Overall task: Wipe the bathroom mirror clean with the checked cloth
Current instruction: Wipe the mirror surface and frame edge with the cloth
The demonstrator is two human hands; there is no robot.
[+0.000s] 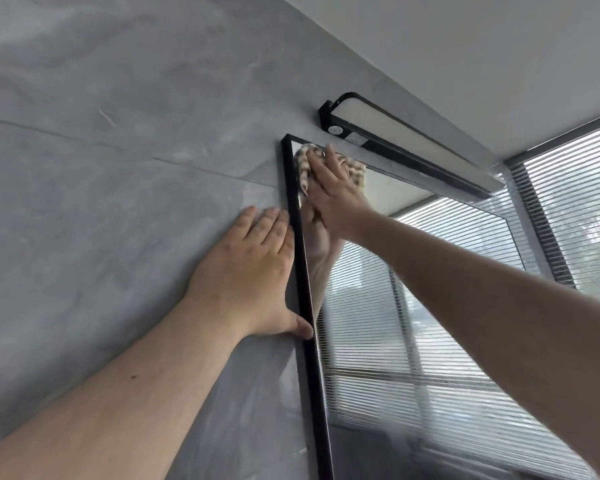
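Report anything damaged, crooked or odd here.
Nothing stands out. The mirror frame looks unbroken, the lamp above it sits intact, and the right hand presses the checked cloth flat in the top corner; the left hand rests on the wall.

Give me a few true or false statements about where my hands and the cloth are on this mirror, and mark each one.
1. The right hand presses the checked cloth against the top left corner of the mirror. True.
2. The left hand holds the cloth as well. False: it lies flat on the grey wall, fingers straight, thumb on the frame.
3. A black light bar is mounted above the mirror. True.
4. The mirror's frame is white. False: it is black.
5. The mirror reflects slatted blinds. True.
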